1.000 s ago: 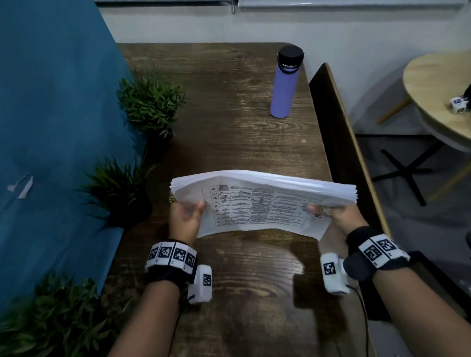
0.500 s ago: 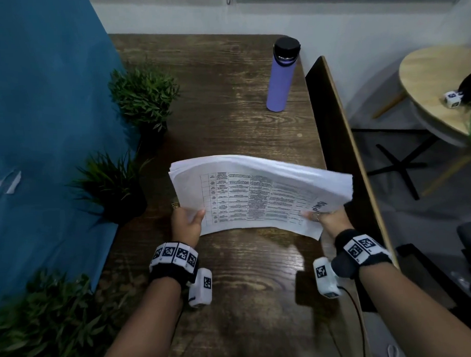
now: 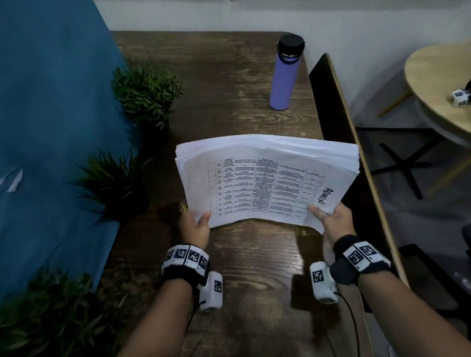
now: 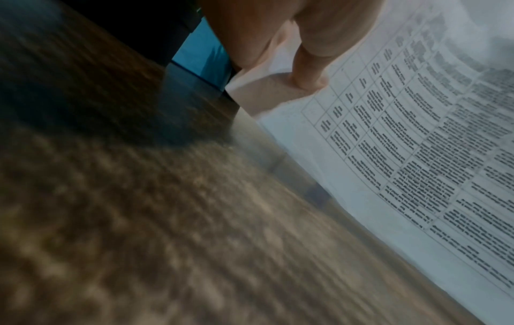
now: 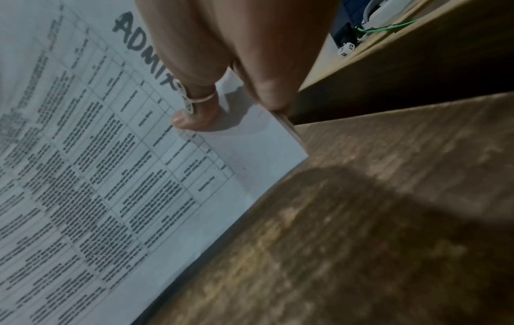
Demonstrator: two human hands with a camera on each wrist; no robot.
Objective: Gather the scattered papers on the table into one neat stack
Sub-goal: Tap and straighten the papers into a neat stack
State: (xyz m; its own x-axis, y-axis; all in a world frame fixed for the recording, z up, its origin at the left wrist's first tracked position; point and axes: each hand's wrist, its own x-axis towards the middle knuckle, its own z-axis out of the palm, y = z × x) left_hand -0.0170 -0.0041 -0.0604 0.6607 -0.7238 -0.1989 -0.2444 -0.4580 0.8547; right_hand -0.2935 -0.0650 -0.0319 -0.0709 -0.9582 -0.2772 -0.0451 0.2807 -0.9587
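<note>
You hold the stack of papers in the centre of the frame, tilted up toward you above the wooden table. Your left hand pinches the lower left corner, thumb on the printed top sheet and fingers curled behind; your right hand pinches the lower right corner the same way, its thumb just below the handwritten word. The far edge still looks fanned, with sheets stepped one past another along the upper right, so the squaring is probably not finished. To do it well, loosen both pinches slightly, stand the stack on its long edge and tap it lightly on the bare wood below, letting the sheets slide level; then turn it and tap a short edge too. Keep the thumbs light, since a tight hold locks the offset in place and bows the middle, as it bows now. Lower it flat near the centre of the table, well apart from the purple bottle at the upper middle and the small plants at the left.
</note>
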